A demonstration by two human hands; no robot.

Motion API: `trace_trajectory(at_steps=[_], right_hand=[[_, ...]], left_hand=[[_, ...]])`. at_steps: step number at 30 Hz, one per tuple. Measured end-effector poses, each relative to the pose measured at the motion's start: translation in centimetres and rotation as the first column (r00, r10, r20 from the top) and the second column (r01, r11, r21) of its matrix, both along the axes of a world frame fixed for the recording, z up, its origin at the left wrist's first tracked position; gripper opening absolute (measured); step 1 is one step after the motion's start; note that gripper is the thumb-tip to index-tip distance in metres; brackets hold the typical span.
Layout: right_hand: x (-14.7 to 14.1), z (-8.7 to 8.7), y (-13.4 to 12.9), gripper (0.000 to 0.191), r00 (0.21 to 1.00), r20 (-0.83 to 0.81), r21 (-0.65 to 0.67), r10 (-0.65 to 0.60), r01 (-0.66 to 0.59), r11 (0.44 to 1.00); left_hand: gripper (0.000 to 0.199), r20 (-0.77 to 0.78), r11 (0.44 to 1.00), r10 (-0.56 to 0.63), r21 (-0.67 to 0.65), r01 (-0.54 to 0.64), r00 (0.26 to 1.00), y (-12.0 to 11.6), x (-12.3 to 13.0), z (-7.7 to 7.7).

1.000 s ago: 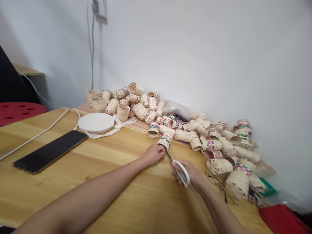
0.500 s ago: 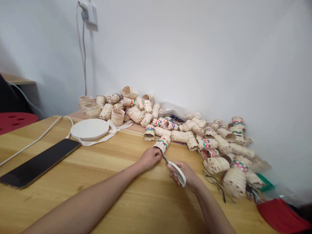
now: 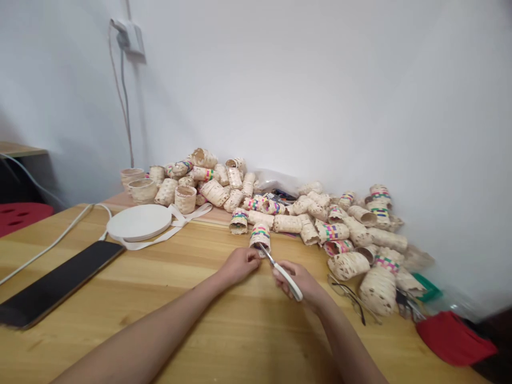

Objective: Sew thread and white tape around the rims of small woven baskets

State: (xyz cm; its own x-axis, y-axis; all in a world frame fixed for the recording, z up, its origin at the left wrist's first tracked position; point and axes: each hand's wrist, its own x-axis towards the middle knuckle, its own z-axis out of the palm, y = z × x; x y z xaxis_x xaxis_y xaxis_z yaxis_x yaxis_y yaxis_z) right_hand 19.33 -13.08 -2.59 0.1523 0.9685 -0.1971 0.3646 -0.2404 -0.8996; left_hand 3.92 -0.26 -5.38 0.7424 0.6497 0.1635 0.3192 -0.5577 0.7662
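Obs.: small woven cyl. w/ coloured band (image 3: 260,236), approx. centre of frame, open end toward me, just in front of the pile of similar woven pieces (image 3: 288,224). My L hand (image 3: 239,265) is at its near lower edge, thumb & fingertips drawn together, apparently pinching the rim; exact contact pt. too small to tell. My R hand (image 3: 299,282), lower right of centre, has fingers curled around the white handles of the scissors (image 3: 288,281), metal tips at/in the open end; can't tell how far in they reach, nor if the blades are apart. Handling (est.): cyl. v. light, thin-walled, so prob. slides or rolls on the wood table (image 3: 224,330) if only pushed. Wall looks springy-stiff along the strips but would likely dent under a full squeeze; surface looks dry & rough, so slip risk low. Rim = weak spot: edges look uneven, strips could fray or split if tugged. Best hold (my judgement): light pinch on rim, L side, thumb one face, index other, clear of the blades; for more steadiness, fingertips round the coloured band, min. pressure. Scissors: rigid, heavier than cyl., hard to drop if held by the loops; a sideways twist of the tips could tear the weave.
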Motion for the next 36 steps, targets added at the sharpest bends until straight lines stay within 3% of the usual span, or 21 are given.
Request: trace_trajectory(at_steps=[7,11,14,17,21,24,30,34,36], right_hand=[[-0.3,3.3,-2.7,0.038,0.937,0.344,0.089,0.059,-0.095,0.991],[0.1,4.9,-6.8,0.038,0.821,0.568,0.013,0.060,-0.082,0.997],[1.4,5.1,-10.1,0.041,0.730,0.682,-0.042,0.037,-0.012,0.999],[3.2,4.8,-11.9,0.043,0.691,0.717,-0.006,-0.093,0.140,0.990],[4.2,3.8,-10.7,0.045,0.542,0.829,0.011,-0.135,0.225,0.974],[3.9,2.8,-8.1,0.032,0.431,0.892,0.004,-0.135,0.291,0.957],[3.1,1.8,-4.2,0.022,0.329,0.926,0.067,-0.184,0.336,0.939],[1.8,2.6,-4.1,0.029,0.351,0.907,0.164,-0.232,0.212,0.963],[0.7,3.0,-4.2,0.032,0.506,0.833,0.226,-0.225,0.060,0.972]], left_hand=[[0.021,-0.003,1.000,0.004,-0.002,-0.004,1.000,-0.1,-0.1,0.1],[0.025,0.033,0.999,0.028,-0.037,-0.026,0.999,0.0,-0.1,0.1],[0.025,0.057,0.996,0.044,-0.076,-0.040,0.997,0.0,-0.1,0.2],[0.026,0.087,0.992,0.054,-0.119,-0.043,0.995,-0.1,-0.1,0.3],[0.026,0.147,0.982,0.054,-0.185,-0.026,0.988,-0.1,-0.2,0.5],[0.027,0.197,0.970,0.046,-0.243,0.004,0.979,-0.2,-0.2,0.6],[0.042,0.288,0.904,-0.034,-0.400,0.152,0.957,-1.5,0.7,1.2],[0.048,0.341,0.836,-0.122,-0.470,0.281,0.932,-2.5,0.9,1.9],[0.050,0.370,0.807,-0.151,-0.490,0.331,0.917,-2.9,0.9,2.1]])
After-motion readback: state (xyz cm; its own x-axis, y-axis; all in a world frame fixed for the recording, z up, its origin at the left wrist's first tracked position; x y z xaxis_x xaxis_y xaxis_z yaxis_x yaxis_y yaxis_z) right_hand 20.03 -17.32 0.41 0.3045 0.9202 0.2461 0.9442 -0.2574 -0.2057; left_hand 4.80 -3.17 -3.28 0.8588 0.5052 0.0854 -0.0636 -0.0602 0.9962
